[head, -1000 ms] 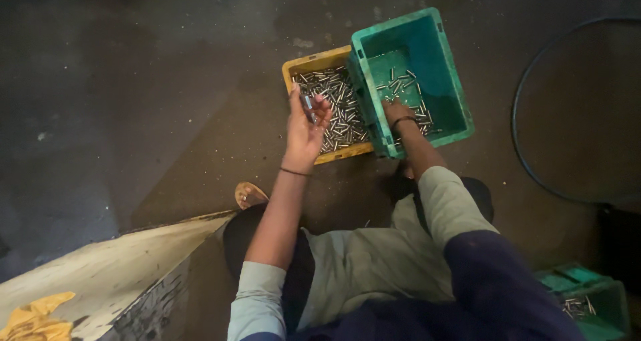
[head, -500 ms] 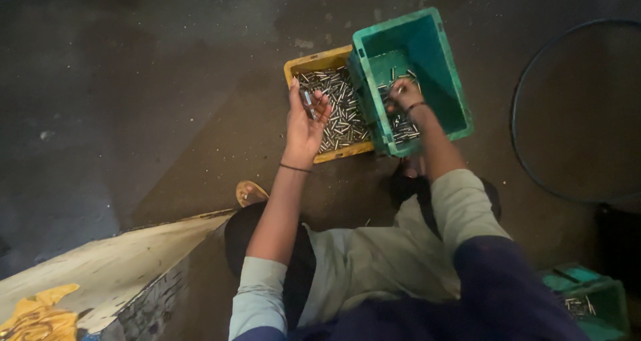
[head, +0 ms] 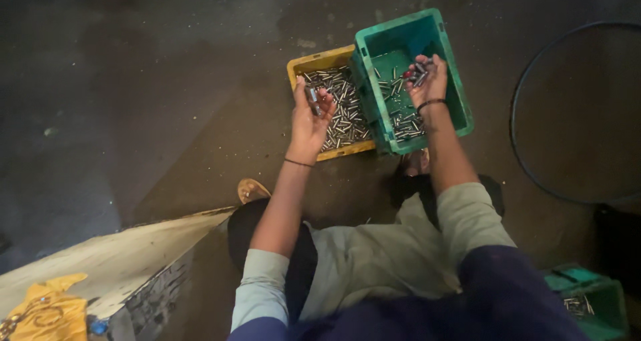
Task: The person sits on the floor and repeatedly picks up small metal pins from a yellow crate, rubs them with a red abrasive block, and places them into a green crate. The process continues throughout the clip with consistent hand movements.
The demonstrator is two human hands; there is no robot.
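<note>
I saw bare dark floor [head: 133, 101] lying open to the left of the two touching bins, with a white bench [head: 113, 261] near my left knee. My left hand [head: 309, 117] was raised over the yellow bin [head: 314, 62], fingers curled around a few metal pins [head: 312, 95]. My right hand [head: 425, 81] hovered inside the green bin [head: 400, 31], closed on a handful of pins; loose pins lay in both bins.

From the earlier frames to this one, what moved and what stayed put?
The right hand rose from the pile of small metal pins low in the green crate toward its far end, now holding a handful of them. The left hand stayed over the yellow crate, its grip on a few pins unchanged. Both crates kept their places on the floor.
</note>
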